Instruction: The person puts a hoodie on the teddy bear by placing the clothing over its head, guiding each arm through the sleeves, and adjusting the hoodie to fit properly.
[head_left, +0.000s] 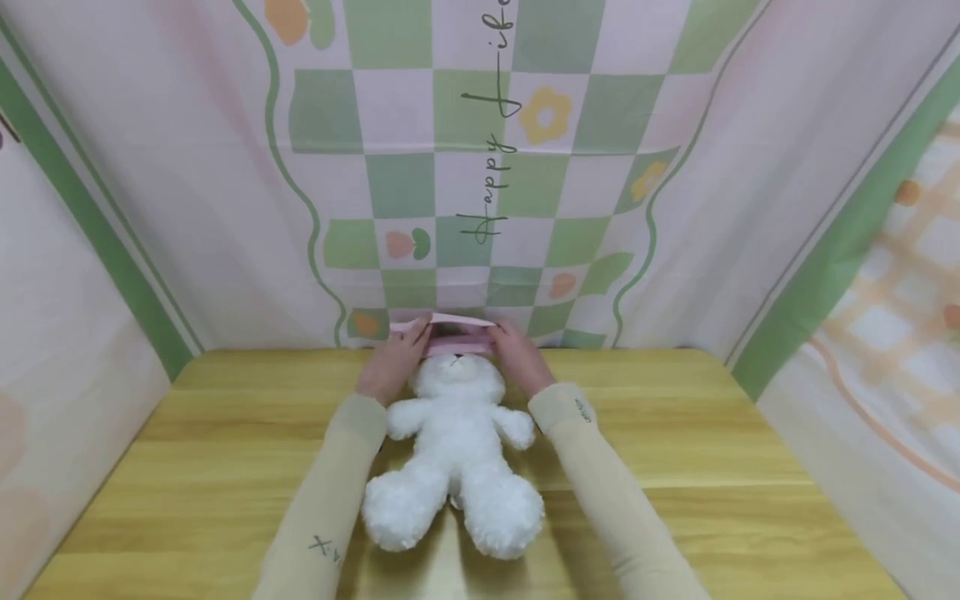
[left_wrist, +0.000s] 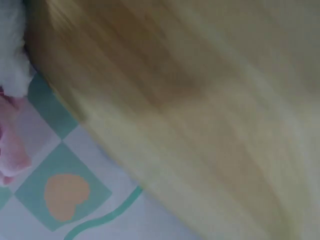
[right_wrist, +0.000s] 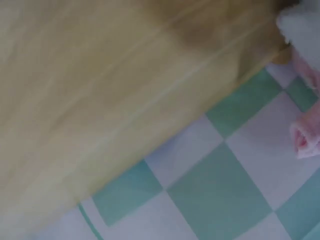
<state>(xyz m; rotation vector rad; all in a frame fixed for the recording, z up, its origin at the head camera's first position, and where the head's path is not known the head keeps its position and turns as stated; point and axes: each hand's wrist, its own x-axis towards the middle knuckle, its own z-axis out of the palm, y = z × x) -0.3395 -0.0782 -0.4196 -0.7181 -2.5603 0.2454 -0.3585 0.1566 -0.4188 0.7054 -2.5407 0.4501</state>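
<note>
Head view: plush toy (head_left: pixel 459 433) lengthwise, feet (head_left: pixel 502 518) nearest.

A plush toy (head_left: pixel 459 437) lies on the table (head_left: pixel 247 450), before the backdrop (head_left: pixel 401 187).

"Happy Life" (head_left: pixel 487 137) on the checked cloth (head_left: pixel 401 183), "X" (head_left: pixel 320 546) on the left sleeve (head_left: pixel 330 492), illegible right-cuff lettering (head_left: pixel 582 409)

Table (head_left: pixel 225 467) walled in by printed cloth (head_left: pixel 502 187)

Behind the wood-grained table, the cloth is printed with green and white checks and yellow flowers (head_left: pixel 531 117). Pale panels are hung at both sides: the left panel (head_left: pixel 60 375) is bordered in green; the right panel (head_left: pixel 877 375) is partly patterned with orange checks.
</note>
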